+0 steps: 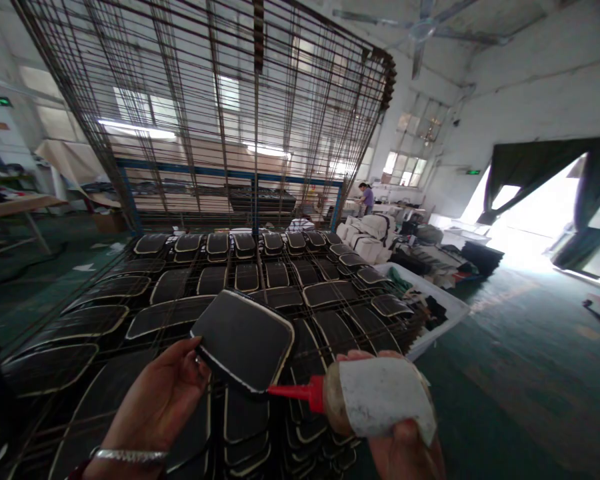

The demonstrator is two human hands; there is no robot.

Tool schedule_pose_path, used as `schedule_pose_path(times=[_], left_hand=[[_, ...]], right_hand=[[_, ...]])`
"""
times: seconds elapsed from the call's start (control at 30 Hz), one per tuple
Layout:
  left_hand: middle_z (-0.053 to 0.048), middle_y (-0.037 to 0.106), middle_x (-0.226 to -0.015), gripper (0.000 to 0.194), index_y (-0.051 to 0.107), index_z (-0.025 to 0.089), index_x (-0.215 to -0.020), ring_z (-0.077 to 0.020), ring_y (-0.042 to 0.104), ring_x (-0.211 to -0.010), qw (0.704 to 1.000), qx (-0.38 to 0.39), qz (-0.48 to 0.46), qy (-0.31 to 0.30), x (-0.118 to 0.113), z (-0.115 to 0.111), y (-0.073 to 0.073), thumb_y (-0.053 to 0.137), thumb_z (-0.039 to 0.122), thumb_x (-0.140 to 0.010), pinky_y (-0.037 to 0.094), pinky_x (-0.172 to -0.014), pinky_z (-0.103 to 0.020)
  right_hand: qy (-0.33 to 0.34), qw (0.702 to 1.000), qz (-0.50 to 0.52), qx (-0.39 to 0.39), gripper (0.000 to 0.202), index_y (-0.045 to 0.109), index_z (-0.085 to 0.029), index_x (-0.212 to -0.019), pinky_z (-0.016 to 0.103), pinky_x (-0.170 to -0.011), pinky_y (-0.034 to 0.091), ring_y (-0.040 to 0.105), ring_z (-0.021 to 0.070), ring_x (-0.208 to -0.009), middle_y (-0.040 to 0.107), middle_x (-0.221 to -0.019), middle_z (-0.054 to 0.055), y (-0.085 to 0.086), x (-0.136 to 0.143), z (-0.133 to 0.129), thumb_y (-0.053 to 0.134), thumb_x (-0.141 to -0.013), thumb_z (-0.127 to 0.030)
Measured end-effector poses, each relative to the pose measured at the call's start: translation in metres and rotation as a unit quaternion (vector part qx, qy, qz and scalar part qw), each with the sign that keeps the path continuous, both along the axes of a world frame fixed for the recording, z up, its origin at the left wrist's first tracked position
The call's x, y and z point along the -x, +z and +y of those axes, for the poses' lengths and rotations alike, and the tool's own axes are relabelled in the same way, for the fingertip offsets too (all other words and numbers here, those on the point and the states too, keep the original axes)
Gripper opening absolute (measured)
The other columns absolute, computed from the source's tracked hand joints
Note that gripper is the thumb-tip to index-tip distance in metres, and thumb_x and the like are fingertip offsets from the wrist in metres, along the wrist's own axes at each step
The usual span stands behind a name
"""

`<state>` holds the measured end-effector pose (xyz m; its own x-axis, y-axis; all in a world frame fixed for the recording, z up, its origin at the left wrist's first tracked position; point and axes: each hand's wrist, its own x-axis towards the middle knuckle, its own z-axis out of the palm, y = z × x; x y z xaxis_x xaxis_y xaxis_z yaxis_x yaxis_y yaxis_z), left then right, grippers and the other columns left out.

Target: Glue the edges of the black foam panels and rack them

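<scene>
A black panel [245,340] with rounded corners is pinched at its left edge by my left hand [157,400]. A pale line runs along much of its border. My right hand [405,447] is wrapped round a squeeze bottle [380,400] with a whitish wrapping and a red nozzle [295,392]. The bottle lies on its side in the air, its nozzle tip at the panel's lower right corner. Beneath both hands, several similar black panels [170,287] with pale borders lie on a wire rack [280,253].
Hinged-looking wire rack layers [205,100] rise tilted behind the panels. To the right stands a white bin [445,307] with dark and green scraps, near white bundles [367,237]. A person [366,198] is at a far table. A wooden-topped table [20,203] stands left.
</scene>
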<state>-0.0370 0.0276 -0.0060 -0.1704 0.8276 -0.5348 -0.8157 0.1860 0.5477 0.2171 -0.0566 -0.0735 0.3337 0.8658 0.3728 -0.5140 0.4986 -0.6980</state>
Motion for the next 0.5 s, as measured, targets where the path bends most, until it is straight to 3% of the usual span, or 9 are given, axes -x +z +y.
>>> schedule_pose_path(times=[0.17, 0.37, 0.5], left_hand=[[0.001, 0.063, -0.050, 0.035, 0.056, 0.013, -0.071, -0.0067, 0.060, -0.034, 1.000, 0.002, -0.005, -0.006, 0.001, 0.002, -0.006, 0.039, -0.004, -0.095, 0.051, -0.036, -0.010], [0.002, 0.063, -0.054, 0.030, 0.056, 0.016, -0.072, -0.0074, 0.059, -0.036, 1.000, 0.005, -0.012, -0.005, 0.002, 0.002, -0.008, 0.044, -0.006, -0.088, 0.050, -0.036, -0.011], [0.000, 0.066, -0.060, 0.028, 0.058, 0.016, -0.075, -0.0097, 0.064, -0.043, 1.000, -0.013, -0.015, 0.012, -0.001, 0.005, -0.009, 0.045, -0.007, -0.085, 0.054, -0.040, -0.013]], right_hand=[[0.022, 0.999, -0.026, -0.021, 0.062, 0.058, -0.026, -0.129, 0.057, -0.089, 0.054, 0.059, 0.0419, -0.116, 0.062, -0.126, 0.019, 0.003, -0.016, 0.009, 0.089, -0.084, -0.054], [-0.037, 0.999, -0.017, -0.036, 0.062, 0.059, -0.025, -0.129, 0.057, -0.091, 0.055, 0.061, 0.0404, -0.115, 0.061, -0.128, 0.017, 0.009, -0.028, 0.018, 0.092, -0.083, -0.051], [0.052, 0.998, 0.012, 0.025, 0.058, 0.061, -0.025, -0.130, 0.050, -0.087, 0.059, 0.063, 0.0366, -0.113, 0.062, -0.129, 0.017, -0.011, -0.017, 0.012, 0.090, -0.086, -0.048]])
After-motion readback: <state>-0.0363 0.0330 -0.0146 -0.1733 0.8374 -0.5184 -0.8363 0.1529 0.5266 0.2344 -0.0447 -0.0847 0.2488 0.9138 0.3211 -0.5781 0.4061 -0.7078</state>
